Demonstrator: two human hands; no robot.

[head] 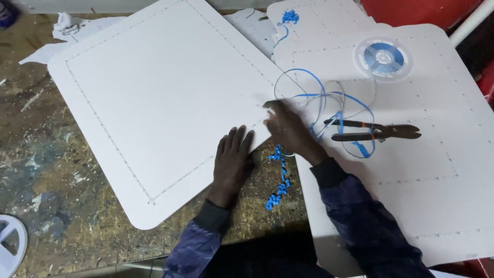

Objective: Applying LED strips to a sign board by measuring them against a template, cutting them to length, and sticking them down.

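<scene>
A large white board [159, 98] with a dotted line of small holes near its rim lies tilted on the worn workbench. My left hand [232, 163] rests flat on its lower right edge, fingers together. My right hand [288, 128] is blurred at the board's right edge, fingers pinched near a loose blue wire [329, 103] that loops over a second white board [442, 170]; whether it grips the wire I cannot tell. Dark pliers [375, 131] lie just right of that hand.
A clear spool of blue wire [383, 57] sits on the right board. Twisted blue wire scraps [278, 180] lie on the bench between the boards, and another scrap [288, 18] lies on a third board at the top. A white round object [10, 244] is at the lower left.
</scene>
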